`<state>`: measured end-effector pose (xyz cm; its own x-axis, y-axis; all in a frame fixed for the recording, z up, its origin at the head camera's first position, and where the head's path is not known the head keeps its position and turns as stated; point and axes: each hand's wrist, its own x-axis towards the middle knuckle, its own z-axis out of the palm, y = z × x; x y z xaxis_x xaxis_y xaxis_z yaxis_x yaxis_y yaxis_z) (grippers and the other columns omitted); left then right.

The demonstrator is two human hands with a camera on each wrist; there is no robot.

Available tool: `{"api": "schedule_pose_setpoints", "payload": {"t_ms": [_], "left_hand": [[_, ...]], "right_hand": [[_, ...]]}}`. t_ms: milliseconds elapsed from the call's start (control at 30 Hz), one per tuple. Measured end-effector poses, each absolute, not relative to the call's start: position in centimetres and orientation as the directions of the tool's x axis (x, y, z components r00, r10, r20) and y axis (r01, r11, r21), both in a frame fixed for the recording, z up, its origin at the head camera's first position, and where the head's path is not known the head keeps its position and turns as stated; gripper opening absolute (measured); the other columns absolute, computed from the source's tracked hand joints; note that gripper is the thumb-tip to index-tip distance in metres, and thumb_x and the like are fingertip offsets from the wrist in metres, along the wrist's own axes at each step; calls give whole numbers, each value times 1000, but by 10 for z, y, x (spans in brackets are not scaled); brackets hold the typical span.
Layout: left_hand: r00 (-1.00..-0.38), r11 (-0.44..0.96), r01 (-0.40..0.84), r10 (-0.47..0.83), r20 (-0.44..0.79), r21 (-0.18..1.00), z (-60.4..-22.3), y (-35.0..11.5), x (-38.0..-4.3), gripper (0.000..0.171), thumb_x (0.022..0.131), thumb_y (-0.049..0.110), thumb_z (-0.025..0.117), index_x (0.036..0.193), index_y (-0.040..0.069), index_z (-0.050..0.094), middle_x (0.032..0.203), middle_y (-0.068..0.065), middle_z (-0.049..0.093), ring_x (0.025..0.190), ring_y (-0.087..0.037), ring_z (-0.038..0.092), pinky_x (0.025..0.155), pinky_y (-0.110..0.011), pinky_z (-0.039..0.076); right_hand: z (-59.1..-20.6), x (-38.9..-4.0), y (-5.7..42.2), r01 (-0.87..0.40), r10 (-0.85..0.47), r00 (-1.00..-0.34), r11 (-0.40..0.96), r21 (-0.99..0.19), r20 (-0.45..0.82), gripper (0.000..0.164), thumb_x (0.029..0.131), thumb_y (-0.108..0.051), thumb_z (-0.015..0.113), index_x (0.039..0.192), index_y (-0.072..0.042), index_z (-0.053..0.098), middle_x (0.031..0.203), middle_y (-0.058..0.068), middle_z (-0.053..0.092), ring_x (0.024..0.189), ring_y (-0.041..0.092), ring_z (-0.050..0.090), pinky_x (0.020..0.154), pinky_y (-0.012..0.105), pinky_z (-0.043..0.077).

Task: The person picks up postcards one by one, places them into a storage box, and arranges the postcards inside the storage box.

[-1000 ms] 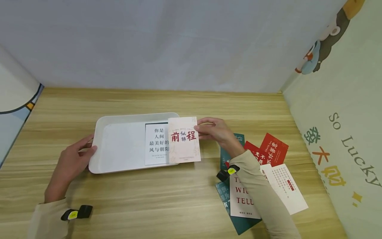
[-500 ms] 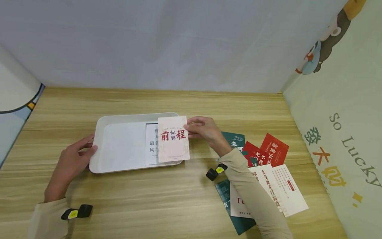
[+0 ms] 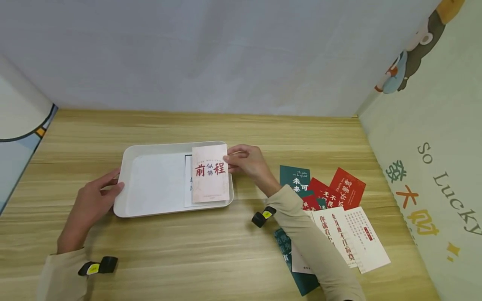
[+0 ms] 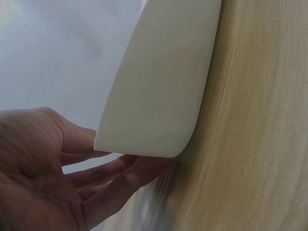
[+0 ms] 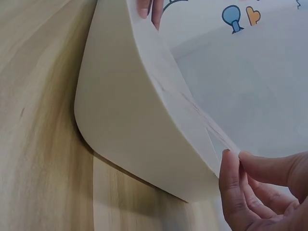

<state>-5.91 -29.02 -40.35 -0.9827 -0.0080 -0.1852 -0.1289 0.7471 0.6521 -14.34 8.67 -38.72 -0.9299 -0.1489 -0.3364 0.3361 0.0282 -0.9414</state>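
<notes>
A shallow white tray (image 3: pixel 154 184) lies on the wooden table (image 3: pixel 180 255), between the two hands. Inside, toward its right-hand end, is a white card (image 3: pixel 188 177) with dark print, mostly covered from above by a pink card (image 3: pixel 210 179); the tray's floor is bare from there across to the left hand (image 3: pixel 90 205).

The pink card reaches leftward from the right hand (image 3: pixel 250 163), which pinches its right edge between thumb and fingers, the printed face up. It is over the tray's right end; whether it touches the white card beneath, I cannot tell. The left hand grips the tray's left end, thumb at the rim and fingertips at the bottom edge.

To the right of the pinching fingers, well apart, a loose spread of green cards (image 3: pixel 293 173), red cards (image 3: pixel 349 188) and cream cards (image 3: pixel 367 240) overlaps, partly hidden by the right sleeve (image 3: pixel 308 238).
</notes>
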Motion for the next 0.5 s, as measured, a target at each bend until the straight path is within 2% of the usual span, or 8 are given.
{"api": "schedule_pose_setpoints", "payload": {"t_ms": [500], "left_hand": [[-978, 738, -153, -17, -209, 657, -405, -290, -60, 56, 111, 22, 49, 158, -6, 36, 144, -44, 49, 128, -61, 53, 100, -67, 49]], "right_hand": [[-385, -140, 70, 246, -116, -958, 136, -960, -262, 19, 91, 5, 77, 107, 11, 70, 81, 9, 70, 58, 11, 67, 63, 29, 63]]}}
